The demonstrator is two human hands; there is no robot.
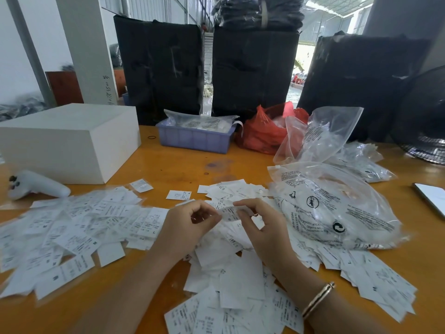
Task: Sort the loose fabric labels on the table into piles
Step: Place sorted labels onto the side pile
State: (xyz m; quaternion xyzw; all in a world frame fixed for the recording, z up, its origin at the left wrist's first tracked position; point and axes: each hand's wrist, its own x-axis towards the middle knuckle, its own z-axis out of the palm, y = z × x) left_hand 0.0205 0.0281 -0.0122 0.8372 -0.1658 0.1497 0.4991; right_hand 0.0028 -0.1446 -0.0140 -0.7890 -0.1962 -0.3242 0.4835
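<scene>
**White labels everywhere, one held up to be read**

Orange tabletop (183, 165) carried the whole job, and most of its near half lay under loose labels. Largest was the spread on the left (79, 227), wide and shallow, its pieces overlapping at every angle. A second heap (231, 285) ran from under the hands toward the near edge, and a third patch (375, 276) lay beside the printed clear bag (337, 208). Whether any of these was already a sorted pile could not be told.

Both hands met above the middle of the table. Left hand (190, 222) and right hand (262, 225) each pinched one end of a single label (228, 213), fingertips curled in, the strip stretched between them. It was blurred, so its print could not be read.

Done well, this step probably called for a light pinch at the very ends, keeping the print uncovered, and for holding the strip flat and still long enough to read. Placing it squarely on a matching pile, well apart from the unsorted heap, should have stopped piles from merging. Thin fabric slides easily; a careless drop risked scattering neighbours.
</scene>
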